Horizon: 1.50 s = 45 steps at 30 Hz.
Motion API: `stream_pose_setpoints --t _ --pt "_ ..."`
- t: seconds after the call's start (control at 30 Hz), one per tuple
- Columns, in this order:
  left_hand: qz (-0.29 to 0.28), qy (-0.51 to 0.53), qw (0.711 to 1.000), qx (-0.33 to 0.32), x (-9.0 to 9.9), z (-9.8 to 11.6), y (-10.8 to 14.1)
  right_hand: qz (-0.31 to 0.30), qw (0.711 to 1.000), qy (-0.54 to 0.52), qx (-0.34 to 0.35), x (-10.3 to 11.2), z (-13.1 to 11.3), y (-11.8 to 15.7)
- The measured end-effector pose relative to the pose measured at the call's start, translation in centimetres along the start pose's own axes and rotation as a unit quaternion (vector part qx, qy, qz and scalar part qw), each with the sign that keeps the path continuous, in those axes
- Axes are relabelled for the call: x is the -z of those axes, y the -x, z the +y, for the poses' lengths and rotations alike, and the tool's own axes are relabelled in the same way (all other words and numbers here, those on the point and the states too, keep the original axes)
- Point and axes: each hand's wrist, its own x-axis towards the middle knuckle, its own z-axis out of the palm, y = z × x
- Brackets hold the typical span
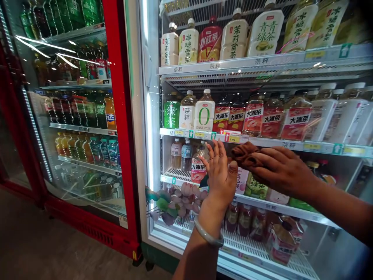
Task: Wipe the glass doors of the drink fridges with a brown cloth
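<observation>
My left hand [219, 173] is raised in front of the drinks fridge [145, 116], its fingers stretched out and slightly apart, with nothing in it. It appears to rest against the glass, though contact cannot be made out for sure. A pale bangle [208, 234] circles that wrist. To its right, my right hand [276, 169] reaches in from the right side and grips a bunched brown cloth [246, 154] at the level of a shelf's price strip. A leaf-patterned decal [177, 202] shows low on the glass, partly behind my left forearm.
Behind the glass stand shelves of bottled tea, among them a white bottle with a green zero [204, 111] and a red-labelled bottle [210, 41]. On the left is a second fridge with a red frame [119, 97], filled with drinks. Dark floor [72, 249] lies below.
</observation>
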Motion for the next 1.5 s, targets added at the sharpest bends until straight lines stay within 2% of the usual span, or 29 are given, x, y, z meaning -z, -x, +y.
stream_pose_setpoints --t 0.07,0.13,0.2,0.27,0.37,0.43,0.5,0.6,0.67,0.73,0.77,0.83,0.9,0.97,1.03,1.1,1.17,1.27,1.33,1.37,1.43,1.5 --pt "-0.011 -0.009 1.000 -0.005 0.0 0.1 0.0 0.005 0.998 0.042 -0.036 0.9 2.0 1.9" --pt "-0.022 -0.023 0.999 -0.007 -0.1 0.2 0.0 0.037 0.989 0.092 -0.113 1.1 3.3 2.2" --pt "-0.034 -0.043 0.999 -0.003 -0.3 0.2 0.2 0.068 0.972 0.108 -0.195 0.7 3.4 1.3" --pt "-0.042 -0.068 0.997 0.001 -0.7 0.3 0.5 0.076 0.966 0.079 -0.234 0.2 2.3 0.2" --pt "-0.046 -0.109 0.993 -0.019 -1.6 0.5 1.1 0.056 0.983 0.014 -0.172 0.0 -0.1 0.4" --pt "-0.044 -0.140 0.988 -0.045 -2.5 0.4 1.7 0.040 0.991 -0.009 -0.126 0.5 -1.1 2.5" --pt "-0.037 -0.177 0.981 -0.073 -3.6 0.2 2.3 0.032 0.991 -0.016 -0.130 1.3 -1.0 5.4" --pt "-0.004 -0.234 0.965 -0.116 -5.1 -0.5 3.0 0.060 0.968 0.016 -0.242 2.2 0.6 8.3" --pt "0.023 -0.263 0.955 -0.134 -5.8 -0.8 3.1 0.092 0.934 0.031 -0.344 2.2 1.6 7.7" --pt "0.043 -0.279 0.949 -0.138 -6.4 -1.0 3.0 0.109 0.910 0.018 -0.399 1.6 1.9 5.5" --pt "0.051 -0.282 0.948 -0.135 -6.5 -1.0 3.0 0.110 0.911 0.004 -0.396 1.2 1.6 4.2" --pt "0.062 -0.281 0.949 -0.130 -6.7 -0.8 2.8 0.097 0.933 -0.019 -0.347 0.5 0.3 2.0" --pt "0.069 -0.275 0.951 -0.126 -6.7 -0.7 2.7 0.082 0.954 -0.032 -0.287 0.2 -1.4 1.6" --pt "0.072 -0.265 0.953 -0.127 -6.7 -0.6 2.7 0.071 0.967 -0.037 -0.243 0.6 -2.9 3.4" --pt "0.074 -0.255 0.955 -0.133 -6.6 -0.8 2.8 0.070 0.971 -0.030 -0.227 1.4 -3.4 6.6" --pt "0.073 -0.250 0.955 -0.141 -6.6 -1.1 3.0 0.074 0.964 -0.009 -0.255 2.4 -2.9 9.7" --pt "0.071 -0.249 0.954 -0.150 -6.6 -1.6 3.1 0.086 0.940 0.024 -0.328 3.0 -1.6 11.3" --pt "0.077 -0.246 0.953 -0.156 -6.6 -2.0 3.0 0.126 0.869 0.072 -0.474 2.6 0.2 9.8" --pt "0.074 -0.242 0.956 -0.150 -6.4 -1.9 3.0 0.141 0.841 0.084 -0.515 1.7 0.3 7.5" --pt "0.070 -0.236 0.959 -0.141 -6.3 -1.6 3.2 0.140 0.846 0.084 -0.508 1.3 0.0 6.5" --pt "0.059 -0.205 0.969 -0.126 -6.3 -0.5 3.6 0.129 0.876 0.066 -0.460 0.7 -1.2 5.3" --pt "0.041 -0.157 0.976 -0.146 -6.6 1.3 4.0 0.124 0.892 0.040 -0.433 0.5 -2.7 5.4"
